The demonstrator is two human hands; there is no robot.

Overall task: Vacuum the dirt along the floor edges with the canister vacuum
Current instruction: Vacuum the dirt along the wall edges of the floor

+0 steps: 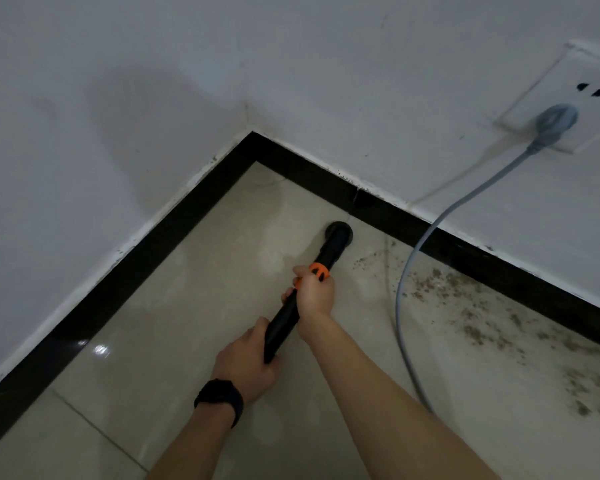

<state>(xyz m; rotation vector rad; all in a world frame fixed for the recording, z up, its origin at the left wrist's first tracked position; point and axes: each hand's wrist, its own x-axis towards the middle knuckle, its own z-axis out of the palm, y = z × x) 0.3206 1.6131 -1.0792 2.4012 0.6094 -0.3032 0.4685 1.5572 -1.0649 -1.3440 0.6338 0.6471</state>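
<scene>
A black vacuum wand (284, 323) with an orange collar (320, 270) points toward the room corner. Its round nozzle (338, 233) sits on the beige tile floor (194, 306), close to the black baseboard (388, 209) on the right wall. My right hand (314, 292) grips the wand just below the orange collar. My left hand (245, 363) grips the wand's lower end; a black watch is on that wrist. Brown dirt (492, 323) is scattered over the tiles along the right baseboard, to the right of the nozzle. The canister itself is out of view.
A grey power cord (400, 306) runs from a plug (553, 124) in a white wall socket (568, 98) down across the floor beside the dirt. White walls meet at the corner (252, 131). The left baseboard (118, 289) borders tiles with no visible dirt.
</scene>
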